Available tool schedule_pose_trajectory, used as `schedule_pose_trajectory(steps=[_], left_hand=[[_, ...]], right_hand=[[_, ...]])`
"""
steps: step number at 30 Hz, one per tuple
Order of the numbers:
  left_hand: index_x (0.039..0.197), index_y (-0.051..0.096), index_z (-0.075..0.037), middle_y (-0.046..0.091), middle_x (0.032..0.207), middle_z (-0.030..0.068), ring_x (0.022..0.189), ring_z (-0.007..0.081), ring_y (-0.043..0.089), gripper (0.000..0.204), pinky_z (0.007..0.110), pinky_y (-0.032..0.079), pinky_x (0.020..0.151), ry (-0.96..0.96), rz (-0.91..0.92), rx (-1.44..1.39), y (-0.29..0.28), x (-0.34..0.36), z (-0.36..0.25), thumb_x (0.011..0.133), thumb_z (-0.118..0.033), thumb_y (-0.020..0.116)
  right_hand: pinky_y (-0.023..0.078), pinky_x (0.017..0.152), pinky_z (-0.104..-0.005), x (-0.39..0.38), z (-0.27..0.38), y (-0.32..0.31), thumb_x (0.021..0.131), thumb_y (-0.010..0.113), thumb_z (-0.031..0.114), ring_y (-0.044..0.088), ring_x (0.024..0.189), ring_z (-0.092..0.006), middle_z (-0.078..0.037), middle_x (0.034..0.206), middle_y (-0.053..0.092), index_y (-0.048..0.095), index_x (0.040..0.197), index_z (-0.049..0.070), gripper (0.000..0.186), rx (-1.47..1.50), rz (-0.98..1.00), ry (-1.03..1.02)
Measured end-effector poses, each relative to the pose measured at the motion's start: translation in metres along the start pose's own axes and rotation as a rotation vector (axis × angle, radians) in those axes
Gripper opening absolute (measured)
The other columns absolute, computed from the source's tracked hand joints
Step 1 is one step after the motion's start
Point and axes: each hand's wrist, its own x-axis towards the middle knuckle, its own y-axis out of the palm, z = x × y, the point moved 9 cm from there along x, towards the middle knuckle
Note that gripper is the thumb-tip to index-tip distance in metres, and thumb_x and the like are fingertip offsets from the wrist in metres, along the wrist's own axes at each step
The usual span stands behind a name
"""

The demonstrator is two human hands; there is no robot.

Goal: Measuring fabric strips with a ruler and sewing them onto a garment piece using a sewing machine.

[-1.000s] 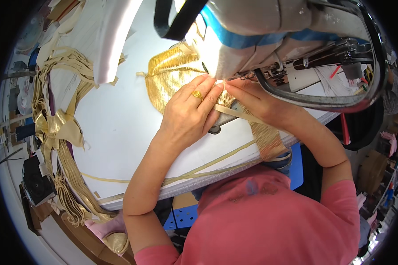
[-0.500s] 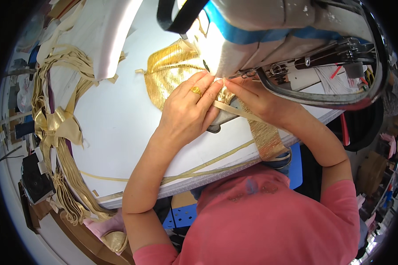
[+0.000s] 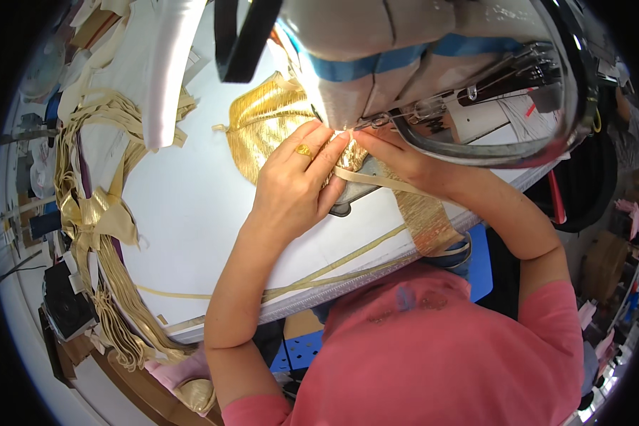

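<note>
A shiny gold fabric piece [image 3: 263, 121], curved like a cup, lies under the head of a sewing machine [image 3: 397, 78]. My left hand [image 3: 295, 177], a gold ring on one finger, holds the fabric down at its near edge, fingertips close to the needle area. From the other side my right hand [image 3: 405, 157] pinches the fabric edge there, its fingertips almost meeting the left ones. A narrow beige strip [image 3: 380, 180] runs from between the hands toward the right wrist. The needle and the exact seam are hidden by the machine head and fingers.
Bundled gold straps [image 3: 117, 266] with a bow-like knot [image 3: 96, 216] hang at the left of the white table [image 3: 184, 227]. A wide gold textured band [image 3: 422, 220] drapes over the front edge. Thin gold strips [image 3: 334, 266] lie along that edge. A black box [image 3: 67, 302] stands at far left.
The view has shifted slightly, so the machine head appears further left. Both hands stay at the gold fabric with nearly the same hold.
</note>
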Motion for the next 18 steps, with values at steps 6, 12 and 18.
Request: schedule_pose_trajectory(steps=[6, 12, 18], left_hand=[[0.117, 0.066, 0.0, 0.062, 0.114, 0.0145, 0.112, 0.0353, 0.06, 0.05, 0.042, 0.052, 0.092, -0.001, -0.026, -0.006, 0.0, 0.003, -0.001, 0.069, -0.009, 0.075], [0.116, 0.066, 0.0, 0.062, 0.114, 0.0155, 0.112, 0.0359, 0.06, 0.049, 0.042, 0.052, 0.091, -0.021, -0.029, 0.01, 0.002, 0.001, 0.002, 0.068, -0.009, 0.075], [0.115, 0.066, 0.0, 0.061, 0.114, 0.0162, 0.112, 0.0361, 0.06, 0.049, 0.043, 0.051, 0.092, -0.004, -0.036, 0.02, 0.005, 0.005, -0.003, 0.068, -0.008, 0.074]], right_hand=[[0.043, 0.098, -0.0459, -0.01, -0.013, 0.017, 0.077, 0.065, 0.012, 0.066, 0.087, -0.0162, 0.008, 0.107, 0.069, 0.068, 0.108, 0.021, 0.033, 0.14, 0.028, 0.101], [0.046, 0.09, -0.0413, -0.007, -0.002, 0.011, 0.087, 0.067, 0.017, 0.064, 0.101, -0.0174, 0.004, 0.11, 0.07, 0.069, 0.116, 0.019, 0.029, -0.113, 0.124, -0.012], [0.044, 0.097, -0.0439, -0.017, -0.015, 0.02, 0.074, 0.065, 0.011, 0.065, 0.09, -0.0172, 0.005, 0.111, 0.068, 0.067, 0.11, 0.022, 0.037, 0.066, 0.032, 0.037]])
